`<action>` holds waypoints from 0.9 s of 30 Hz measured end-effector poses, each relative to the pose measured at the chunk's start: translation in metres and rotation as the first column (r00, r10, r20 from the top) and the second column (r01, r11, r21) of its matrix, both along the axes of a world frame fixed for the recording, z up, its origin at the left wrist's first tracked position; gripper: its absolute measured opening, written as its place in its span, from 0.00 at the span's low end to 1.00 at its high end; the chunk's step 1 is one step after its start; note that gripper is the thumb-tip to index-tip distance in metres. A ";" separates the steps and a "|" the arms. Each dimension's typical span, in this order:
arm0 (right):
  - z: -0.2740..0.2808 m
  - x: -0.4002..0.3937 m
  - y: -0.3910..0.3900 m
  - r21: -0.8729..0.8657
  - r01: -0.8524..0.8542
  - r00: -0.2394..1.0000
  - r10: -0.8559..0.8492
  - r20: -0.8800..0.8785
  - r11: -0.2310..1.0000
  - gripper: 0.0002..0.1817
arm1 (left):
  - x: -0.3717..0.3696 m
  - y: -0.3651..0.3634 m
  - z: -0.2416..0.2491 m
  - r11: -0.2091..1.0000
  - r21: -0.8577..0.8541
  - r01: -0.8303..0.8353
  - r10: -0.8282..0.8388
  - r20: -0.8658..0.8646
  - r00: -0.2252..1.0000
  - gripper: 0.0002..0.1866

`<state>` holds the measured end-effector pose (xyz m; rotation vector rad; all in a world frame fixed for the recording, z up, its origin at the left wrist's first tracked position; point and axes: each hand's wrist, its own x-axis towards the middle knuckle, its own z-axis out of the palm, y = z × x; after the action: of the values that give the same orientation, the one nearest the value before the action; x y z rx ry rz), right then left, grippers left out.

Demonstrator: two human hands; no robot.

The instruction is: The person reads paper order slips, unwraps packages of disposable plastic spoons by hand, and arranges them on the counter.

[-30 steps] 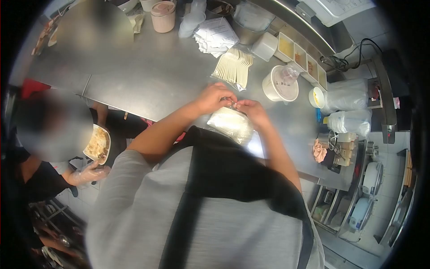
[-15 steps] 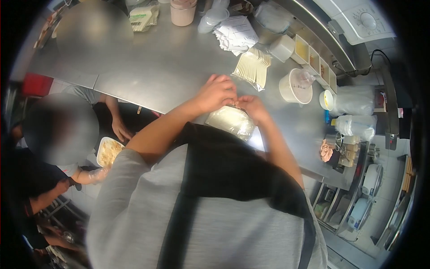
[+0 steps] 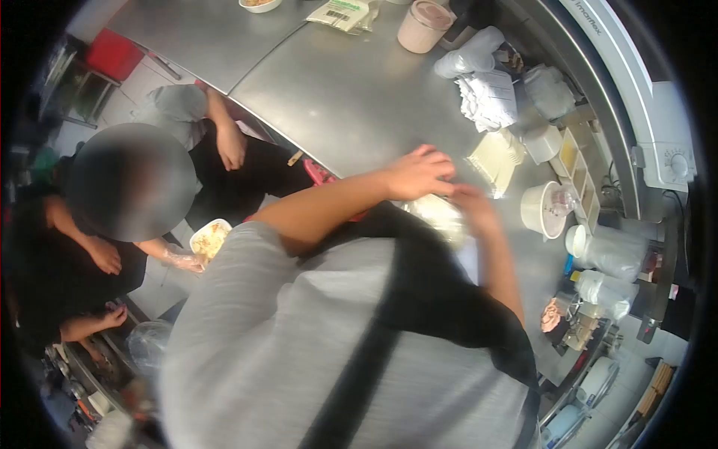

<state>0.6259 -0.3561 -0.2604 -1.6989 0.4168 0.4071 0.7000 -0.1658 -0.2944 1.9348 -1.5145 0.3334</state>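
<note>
A shiny clear plastic pack (image 3: 441, 215) with pale contents lies on the steel counter, close against my apron and partly hidden by it. My left hand (image 3: 420, 172) is at its far end, fingers bent and closed at its edge. My right hand (image 3: 476, 208), blurred by motion, meets the left there with its fingers pinched together on the same end. Just beyond my hands is a plastic-wrapped stack of cream-coloured cutlery (image 3: 496, 161).
A white tub (image 3: 532, 209), condiment bins (image 3: 572, 161), papers (image 3: 486, 101) and a lidded pink container (image 3: 424, 26) stand on the counter (image 3: 336, 90). At left, a co-worker's gloved hand (image 3: 183, 258) holds a bowl of food (image 3: 210, 238); other people are nearby.
My view has swung left, so the counter and my hands appear farther right. Both hands stay together at the end of the pack; the right is now blurred.
</note>
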 end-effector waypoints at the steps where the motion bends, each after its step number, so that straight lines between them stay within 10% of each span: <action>1: 0.001 0.002 0.001 -0.108 -0.049 0.998 0.052 0.026 0.993 0.09 | 0.000 0.003 -0.001 1.000 -0.018 0.002 -0.003 -0.058 0.998 0.05; 11: 0.018 0.013 0.027 -0.664 0.099 0.778 0.358 0.516 0.741 0.12 | 0.008 0.068 0.007 0.975 0.040 -0.219 0.210 -0.490 0.846 0.12; 14: 0.025 -0.008 0.039 -0.611 -0.016 0.803 0.374 0.464 0.791 0.13 | 0.001 0.067 0.022 0.920 -0.073 -0.385 0.330 -0.387 0.861 0.15; 20: -0.003 -0.025 0.044 -0.718 -0.029 0.699 0.527 0.483 0.696 0.18 | 0.007 0.030 0.016 0.980 0.017 -0.197 0.198 -0.043 0.979 0.10; 23: -0.009 -0.027 0.047 -0.762 0.013 0.670 0.561 0.487 0.647 0.20 | 0.018 0.031 0.017 0.961 0.260 -0.098 0.107 -0.021 0.994 0.07; 27: -0.010 -0.029 0.049 -0.802 0.006 0.637 0.616 0.463 0.597 0.19 | 0.015 0.046 0.018 0.979 0.171 -0.110 0.123 -0.069 0.990 0.04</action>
<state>0.5972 -0.3068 -0.2705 -2.6124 -0.4345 -0.2622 0.7155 -0.1196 -0.2768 2.1476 -1.4193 0.1817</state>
